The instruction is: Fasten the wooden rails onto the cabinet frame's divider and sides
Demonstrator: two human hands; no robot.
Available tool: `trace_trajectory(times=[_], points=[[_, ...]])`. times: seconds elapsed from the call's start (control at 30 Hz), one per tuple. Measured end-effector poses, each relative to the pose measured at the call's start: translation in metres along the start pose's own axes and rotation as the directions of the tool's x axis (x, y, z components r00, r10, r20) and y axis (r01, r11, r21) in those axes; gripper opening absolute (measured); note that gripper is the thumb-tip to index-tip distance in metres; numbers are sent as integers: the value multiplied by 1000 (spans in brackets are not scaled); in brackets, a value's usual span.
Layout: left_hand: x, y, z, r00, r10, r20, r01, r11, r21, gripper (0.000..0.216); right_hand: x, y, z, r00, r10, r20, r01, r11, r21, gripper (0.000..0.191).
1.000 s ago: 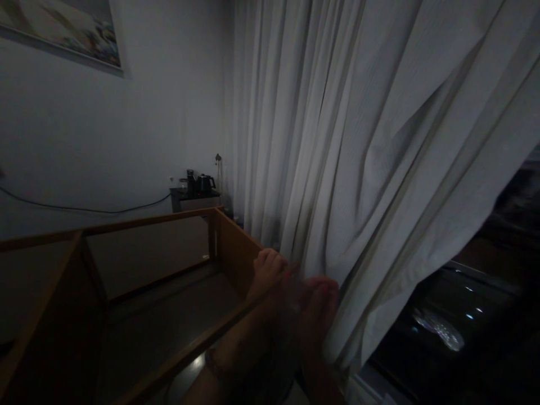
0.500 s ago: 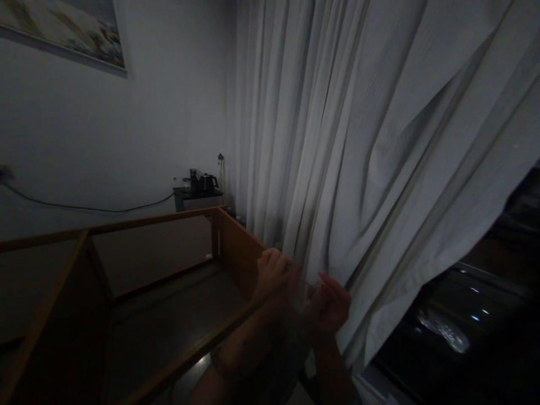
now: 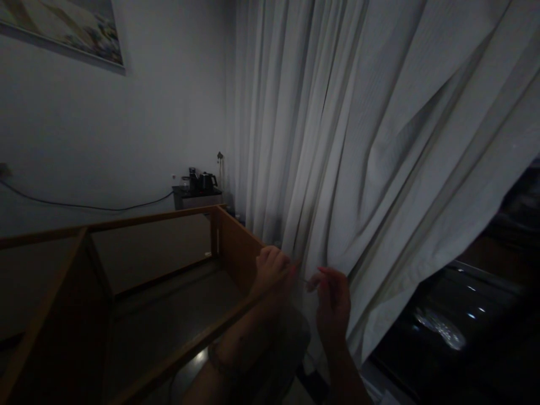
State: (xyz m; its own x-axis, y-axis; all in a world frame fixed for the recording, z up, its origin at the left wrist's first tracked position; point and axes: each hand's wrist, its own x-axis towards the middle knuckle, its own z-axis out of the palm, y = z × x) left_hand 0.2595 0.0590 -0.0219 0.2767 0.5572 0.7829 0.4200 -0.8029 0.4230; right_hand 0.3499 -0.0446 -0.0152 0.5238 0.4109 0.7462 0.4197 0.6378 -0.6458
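My left hand (image 3: pixel 273 267) is closed over the near right corner of a brown wooden cabinet frame (image 3: pixel 240 239), its fingers hooked on the end panel. Just right of that corner, my right hand (image 3: pixel 333 295) pinches a small screwdriver (image 3: pixel 312 282) with a pale, see-through handle. Its thin shaft points left at the outer side of the frame, close to my left fingertips. Dim light and blur hide whether the tip touches the wood or a screw.
White curtains (image 3: pixel 304 140) hang close on the right, beside my right hand. A dark glossy surface (image 3: pixel 455 315) shows under their hem. At the back stands a small cabinet (image 3: pixel 197 198) with a black kettle (image 3: pixel 206 181). A black cable (image 3: pixel 105 208) runs along the wall.
My right hand has turned slightly at the wrist and looks sharper, with the screwdriver's shaft now visible. My left hand keeps its hold on the frame.
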Motion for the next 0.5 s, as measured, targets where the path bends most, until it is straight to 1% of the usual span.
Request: trace_trajectory(times=[0.07,0.13,0.2,0.27,0.33,0.37,0.4,0.43,0.47,0.5], points=[[0,1,-2,1000,2,15,-2,1000,-11,14,5,9,-14,986,-142,83,153,979,-137,19],[0,2,-7,1000,14,25,-13,1000,-27,14,10,17,-27,942,-271,198,316,913,-256,18],[0,5,-11,999,44,31,-43,998,-42,13,17,21,-37,888,-358,290,443,835,-327,15],[0,8,-15,998,53,30,-52,998,-47,13,23,21,-41,844,-413,341,525,768,-368,12],[0,11,-19,999,40,31,-39,998,-50,14,27,16,-41,818,-442,368,568,722,-395,4],[0,13,-21,999,34,34,-32,998,-53,14,28,13,-40,810,-445,381,579,709,-402,3],[0,14,-23,999,32,38,-30,998,-59,14,27,9,-37,811,-433,393,576,709,-408,9],[0,16,-25,998,38,48,-34,997,-69,14,25,5,-34,823,-410,394,557,721,-412,15],[0,17,-28,997,46,59,-42,996,-80,14,21,0,-31,846,-369,385,516,750,-414,21],[0,19,-30,996,55,64,-49,995,-90,15,17,-5,-27,879,-305,366,448,792,-416,27]])
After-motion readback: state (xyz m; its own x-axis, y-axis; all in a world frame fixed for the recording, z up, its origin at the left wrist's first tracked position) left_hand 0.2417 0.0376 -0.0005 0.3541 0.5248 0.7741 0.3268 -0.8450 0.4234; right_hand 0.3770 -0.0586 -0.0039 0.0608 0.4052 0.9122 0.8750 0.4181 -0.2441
